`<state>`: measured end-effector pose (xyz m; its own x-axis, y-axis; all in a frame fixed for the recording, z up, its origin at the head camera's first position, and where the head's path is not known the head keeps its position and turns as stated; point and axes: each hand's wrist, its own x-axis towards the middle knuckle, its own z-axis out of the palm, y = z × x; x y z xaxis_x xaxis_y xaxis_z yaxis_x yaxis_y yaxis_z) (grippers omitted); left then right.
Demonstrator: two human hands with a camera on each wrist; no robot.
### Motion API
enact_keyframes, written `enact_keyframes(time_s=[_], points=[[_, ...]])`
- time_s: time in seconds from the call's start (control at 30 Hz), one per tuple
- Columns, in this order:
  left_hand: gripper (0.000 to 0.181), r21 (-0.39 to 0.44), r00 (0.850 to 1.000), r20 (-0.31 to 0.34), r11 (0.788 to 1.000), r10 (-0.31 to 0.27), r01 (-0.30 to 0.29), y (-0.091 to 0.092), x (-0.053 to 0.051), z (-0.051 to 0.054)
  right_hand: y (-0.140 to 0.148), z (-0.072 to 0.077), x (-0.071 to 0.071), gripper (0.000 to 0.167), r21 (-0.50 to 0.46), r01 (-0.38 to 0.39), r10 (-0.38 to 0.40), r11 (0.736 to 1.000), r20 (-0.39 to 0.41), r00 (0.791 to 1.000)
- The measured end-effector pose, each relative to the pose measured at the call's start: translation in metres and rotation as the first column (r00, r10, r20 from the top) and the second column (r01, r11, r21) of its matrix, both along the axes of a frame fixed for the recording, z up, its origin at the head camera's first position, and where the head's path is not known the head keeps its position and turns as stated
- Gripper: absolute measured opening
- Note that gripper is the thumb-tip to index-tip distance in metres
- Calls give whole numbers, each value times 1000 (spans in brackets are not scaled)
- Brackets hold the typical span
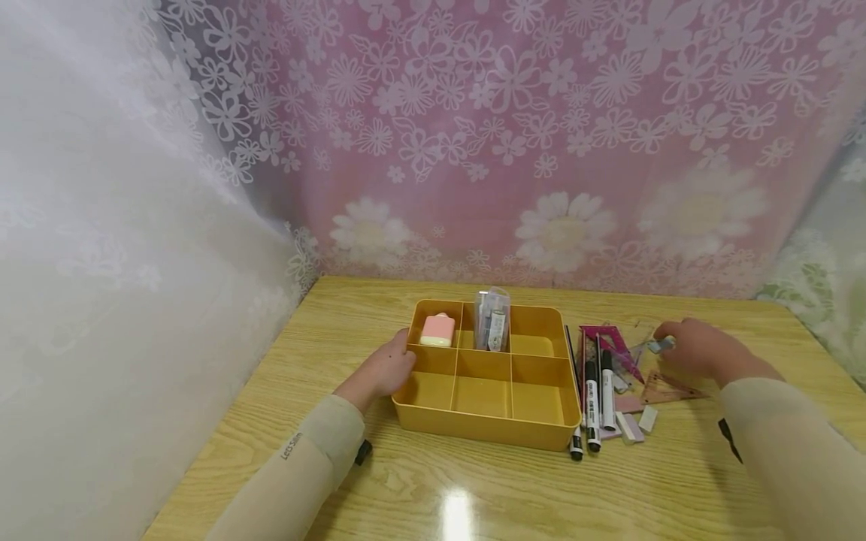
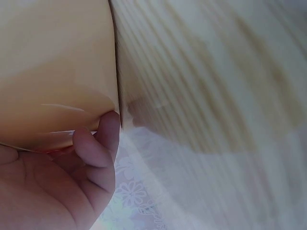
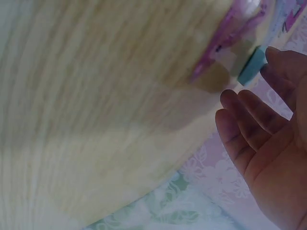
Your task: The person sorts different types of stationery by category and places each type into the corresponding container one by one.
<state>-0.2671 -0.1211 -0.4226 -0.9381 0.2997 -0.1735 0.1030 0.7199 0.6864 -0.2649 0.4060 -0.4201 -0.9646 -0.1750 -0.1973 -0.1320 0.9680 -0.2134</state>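
My left hand (image 1: 384, 368) grips the left wall of a yellow compartment box (image 1: 483, 424); in the left wrist view its fingers curl against the box's side (image 2: 53, 96). At the right of the table, my right hand (image 1: 704, 350) pinches a small blue-grey block (image 1: 661, 345), likely an eraser, between thumb and index finger. The other fingers are loosely bent in the right wrist view, near the teal block (image 3: 252, 66). A pink and cream square item (image 1: 437, 330) lies in the back left compartment. Upright in the back middle one stands a clear case (image 1: 492, 321).
Right of the box lies a pile: black-and-white markers (image 1: 592, 406), a magenta set square (image 1: 612, 347), an orange set square (image 1: 666, 388), pale erasers (image 1: 631, 428) and slim pencils. A floral curtain (image 1: 514, 150) hangs behind the wooden table (image 1: 406, 488).
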Motion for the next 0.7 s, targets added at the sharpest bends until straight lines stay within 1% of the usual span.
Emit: enact_keyframes(time_s=[0.3,0.53,0.6,0.7], points=[[57,14,1000,12,1000,5,-6,-1,0,2,-8,-4,4,45,-6,63,-63,998,0,998],[55,17,1000,3,1000,-4,3,-1,-1,-2,-7,-7,3,28,13,82,-81,997,-42,996],[55,20,1000,8,1000,-1,0,-1,0,-2,-7,-8,4,29,21,88,-87,996,-44,995],[56,22,1000,18,1000,8,-9,-1,1,0,-6,-7,5,35,22,112,-111,993,-39,993]])
